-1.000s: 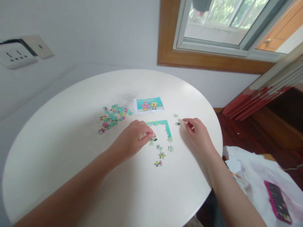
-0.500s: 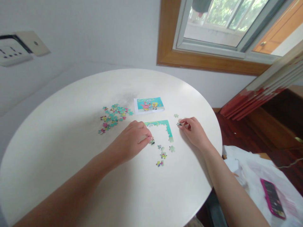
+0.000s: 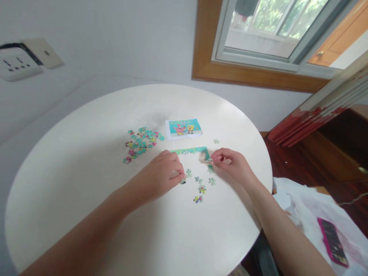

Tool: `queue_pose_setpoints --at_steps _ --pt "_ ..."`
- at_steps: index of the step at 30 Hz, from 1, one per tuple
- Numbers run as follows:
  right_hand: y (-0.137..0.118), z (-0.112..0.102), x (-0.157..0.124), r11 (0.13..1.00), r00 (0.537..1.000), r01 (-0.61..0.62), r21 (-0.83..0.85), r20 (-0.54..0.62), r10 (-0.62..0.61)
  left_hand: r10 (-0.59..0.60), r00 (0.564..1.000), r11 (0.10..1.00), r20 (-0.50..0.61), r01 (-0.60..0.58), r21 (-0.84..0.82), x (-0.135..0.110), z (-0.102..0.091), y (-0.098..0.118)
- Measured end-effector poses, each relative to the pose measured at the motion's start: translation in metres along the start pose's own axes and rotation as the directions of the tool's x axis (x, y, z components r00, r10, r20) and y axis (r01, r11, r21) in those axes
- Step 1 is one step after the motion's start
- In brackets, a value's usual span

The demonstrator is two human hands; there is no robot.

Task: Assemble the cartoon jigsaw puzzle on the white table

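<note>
My left hand (image 3: pixel 161 178) rests on the round white table (image 3: pixel 86 184), fingers closed in a pinch on a small puzzle piece (image 3: pixel 183 180) lying on the tabletop. My right hand (image 3: pixel 232 165) is closed, pinching a small puzzle piece (image 3: pixel 209 160) at the right end of the joined teal puzzle border (image 3: pixel 191 151). A few loose pieces (image 3: pixel 201 189) lie between and just below the hands. One single piece (image 3: pixel 216 141) lies beyond the right hand.
A heap of loose teal and pink pieces (image 3: pixel 140 143) lies left of the border. A picture card (image 3: pixel 184 127) sits behind it. A pink phone (image 3: pixel 333 241) lies on white cloth at the lower right. The wall socket (image 3: pixel 17 65) and window (image 3: pixel 273 30) stand beyond the table.
My right hand picked up a piece from the right and carried it left to the border's right end. My left hand slid slightly toward me with its piece.
</note>
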State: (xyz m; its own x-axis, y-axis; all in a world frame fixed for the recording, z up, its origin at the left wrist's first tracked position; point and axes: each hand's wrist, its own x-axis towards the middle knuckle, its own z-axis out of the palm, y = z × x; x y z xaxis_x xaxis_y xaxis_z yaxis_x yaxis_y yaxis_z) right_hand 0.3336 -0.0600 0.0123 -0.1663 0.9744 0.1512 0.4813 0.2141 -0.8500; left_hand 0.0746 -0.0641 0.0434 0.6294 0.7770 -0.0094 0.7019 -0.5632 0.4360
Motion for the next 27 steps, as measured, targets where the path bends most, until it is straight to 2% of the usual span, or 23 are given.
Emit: queue_pose_setpoints --at_steps 2,6,11,15,27 --pt "-0.013 0.008 0.000 0.995 0.990 0.070 -0.067 0.128 -0.061 -0.003 0.999 1.000 0.036 0.003 -0.010 -0.001 -0.001 0.003" --pt "-0.027 0.022 0.001 0.979 0.975 0.106 -0.175 0.210 -0.068 -0.006 0.999 1.000 0.042 0.006 0.000 -0.004 0.002 0.002" --pt "-0.027 0.029 0.001 0.968 0.976 0.082 -0.237 0.216 -0.030 0.004 0.999 0.999 -0.032 -0.002 0.045 -0.005 0.005 -0.001" --pt "-0.027 0.032 0.001 0.960 0.977 0.078 -0.270 0.210 -0.020 -0.026 0.995 0.996 -0.092 0.034 0.080 -0.002 0.009 -0.001" --pt "-0.027 0.037 0.000 0.933 0.979 0.084 -0.350 0.205 -0.012 -0.061 0.994 0.995 -0.093 0.068 0.071 0.004 0.022 0.005"
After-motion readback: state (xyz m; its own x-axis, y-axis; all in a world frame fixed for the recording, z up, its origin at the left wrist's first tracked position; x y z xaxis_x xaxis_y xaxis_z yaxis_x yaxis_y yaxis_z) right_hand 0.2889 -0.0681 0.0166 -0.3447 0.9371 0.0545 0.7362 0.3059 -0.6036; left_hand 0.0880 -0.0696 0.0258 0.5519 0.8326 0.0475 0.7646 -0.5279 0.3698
